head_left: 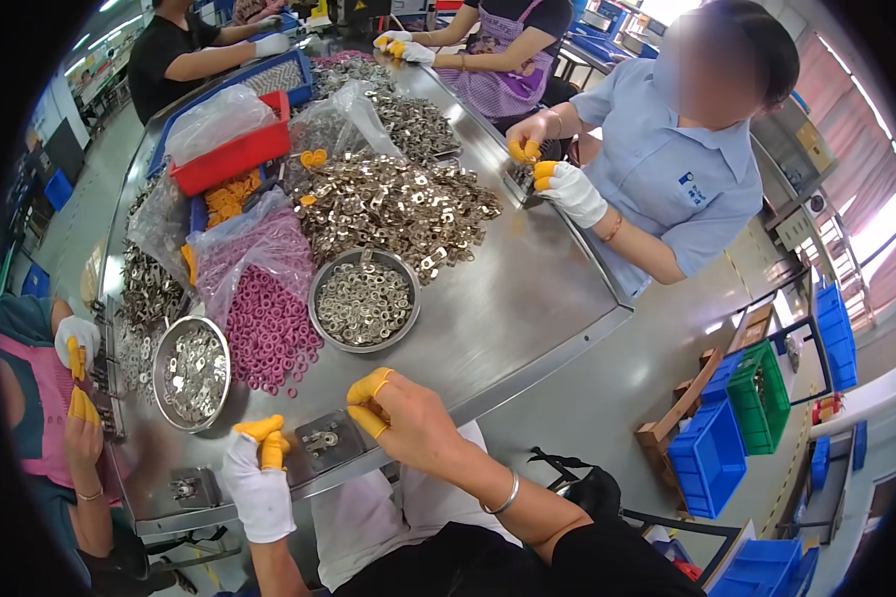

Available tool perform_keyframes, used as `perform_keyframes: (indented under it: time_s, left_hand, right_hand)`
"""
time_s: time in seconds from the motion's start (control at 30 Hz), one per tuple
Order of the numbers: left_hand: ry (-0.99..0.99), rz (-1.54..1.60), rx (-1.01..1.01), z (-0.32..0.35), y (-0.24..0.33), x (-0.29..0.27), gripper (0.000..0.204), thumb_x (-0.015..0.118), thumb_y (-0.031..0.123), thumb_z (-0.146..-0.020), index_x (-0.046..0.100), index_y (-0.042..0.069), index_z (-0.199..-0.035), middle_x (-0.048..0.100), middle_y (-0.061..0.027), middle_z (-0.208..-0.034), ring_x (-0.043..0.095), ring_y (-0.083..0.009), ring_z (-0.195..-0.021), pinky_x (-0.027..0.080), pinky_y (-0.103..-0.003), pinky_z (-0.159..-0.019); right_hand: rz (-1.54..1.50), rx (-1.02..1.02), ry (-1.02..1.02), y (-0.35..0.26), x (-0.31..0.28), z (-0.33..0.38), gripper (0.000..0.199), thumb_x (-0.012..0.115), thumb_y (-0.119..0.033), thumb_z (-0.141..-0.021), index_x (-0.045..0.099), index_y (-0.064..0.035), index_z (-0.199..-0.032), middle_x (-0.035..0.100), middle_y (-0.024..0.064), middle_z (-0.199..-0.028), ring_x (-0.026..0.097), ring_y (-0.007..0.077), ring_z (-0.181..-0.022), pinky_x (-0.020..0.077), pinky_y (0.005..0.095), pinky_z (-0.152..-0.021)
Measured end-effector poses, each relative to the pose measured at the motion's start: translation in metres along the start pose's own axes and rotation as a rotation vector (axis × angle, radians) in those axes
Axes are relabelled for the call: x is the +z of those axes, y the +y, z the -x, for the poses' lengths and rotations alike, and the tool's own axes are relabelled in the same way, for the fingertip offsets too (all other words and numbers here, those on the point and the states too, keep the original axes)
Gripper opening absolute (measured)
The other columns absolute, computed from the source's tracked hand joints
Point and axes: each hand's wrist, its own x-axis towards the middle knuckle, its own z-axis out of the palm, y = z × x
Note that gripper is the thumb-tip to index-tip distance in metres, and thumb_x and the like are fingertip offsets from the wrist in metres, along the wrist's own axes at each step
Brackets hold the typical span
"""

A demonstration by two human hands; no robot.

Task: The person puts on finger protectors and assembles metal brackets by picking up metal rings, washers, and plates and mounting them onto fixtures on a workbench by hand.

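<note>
The person's left hand [259, 478] wears a white glove with yellow rubber finger cots on the thumb and forefinger. Those two tips are pinched close together just left of a small square metal fixture [327, 439] that sits on the near edge of the steel worktable [528, 298]. Whether a small part sits between the tips cannot be told. The right hand [408, 423] is bare apart from yellow cots on thumb and forefinger; these are a little apart, curled near the right side of the same fixture, and nothing can be seen held between them. A silver bangle [508, 495] circles the right wrist.

A second, similar fixture [191, 488] lies on the table further left, near the edge. Just beyond the hands stand two round steel bowls: the left bowl [191, 371] holds flat metal pieces, and the right bowl [364, 298] holds small silvery washers. Between them spreads a heap of pink rubber rings [269, 323], spilling from a clear plastic bag. Farther off lies a large pile of brass-coloured metal parts [393, 204], and to its far left a red plastic tray [234, 154] with a clear bag in it.

At the right, a co-worker in a light blue shirt [667, 179] works at the table's far side. At the left edge, another worker's gloved hand [77, 343] shows.
</note>
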Motion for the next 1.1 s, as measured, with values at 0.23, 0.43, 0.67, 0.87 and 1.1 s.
perform_keyframes:
  time_s: [0.23,0.43,0.67,0.87,1.1]
  left_hand:
    - [0.029,0.339,-0.281,0.004,0.015,0.003,0.026,0.057,-0.005,-0.088,0.065,-0.001,-0.113,0.067,-0.0107,-0.095,0.062,-0.0143,-0.072,0.051,-0.023,-0.067]
    - [-0.035,0.433,-0.326,0.002,0.015,0.005,0.022,0.058,-0.003,-0.088,0.065,-0.001,-0.109,0.068,-0.0095,-0.095,0.063,-0.0135,-0.074,0.05,-0.023,-0.066]
    - [-0.193,0.142,-0.023,0.0,0.029,-0.001,0.017,0.061,-0.002,-0.084,0.067,0.0,-0.1,0.065,-0.0078,-0.107,0.062,-0.0149,-0.077,0.05,-0.025,-0.067]
    - [-0.298,-0.284,0.063,-0.013,0.032,0.011,0.017,0.064,0.006,-0.081,0.068,0.001,-0.097,0.06,-0.0097,-0.118,0.062,-0.023,-0.082,0.053,-0.031,-0.071]
    - [-0.38,-0.158,-0.05,-0.017,0.033,0.01,0.022,0.062,0.004,-0.082,0.066,0.001,-0.103,0.06,-0.0102,-0.121,0.063,-0.0233,-0.083,0.053,-0.03,-0.072]
  right_hand:
    - [0.072,-0.036,-0.015,0.001,0.003,-0.001,0.019,0.07,-0.001,-0.078,0.063,-0.0072,-0.094,0.06,0.0032,-0.085,0.056,0.0178,-0.067,0.0454,0.0278,-0.059]
    - [0.011,0.083,-0.06,-0.001,0.002,0.002,0.019,0.07,0.002,-0.079,0.064,-0.007,-0.095,0.062,0.0044,-0.089,0.057,0.0177,-0.068,0.0468,0.0271,-0.062]
    - [-0.35,0.243,-0.147,-0.005,0.001,0.003,0.018,0.065,0.007,-0.083,0.063,-0.0022,-0.098,0.063,0.0059,-0.098,0.057,0.0143,-0.074,0.0484,0.0243,-0.068]
    - [-0.497,0.147,-0.236,-0.021,0.009,0.004,0.019,0.063,0.009,-0.084,0.062,0.0001,-0.101,0.065,0.0087,-0.107,0.061,0.0182,-0.09,0.0497,0.0273,-0.082]
    - [-0.381,0.16,-0.259,-0.02,0.01,0.003,0.021,0.063,0.007,-0.084,0.064,-0.0007,-0.104,0.065,0.0099,-0.116,0.061,0.0198,-0.1,0.0486,0.0289,-0.088]
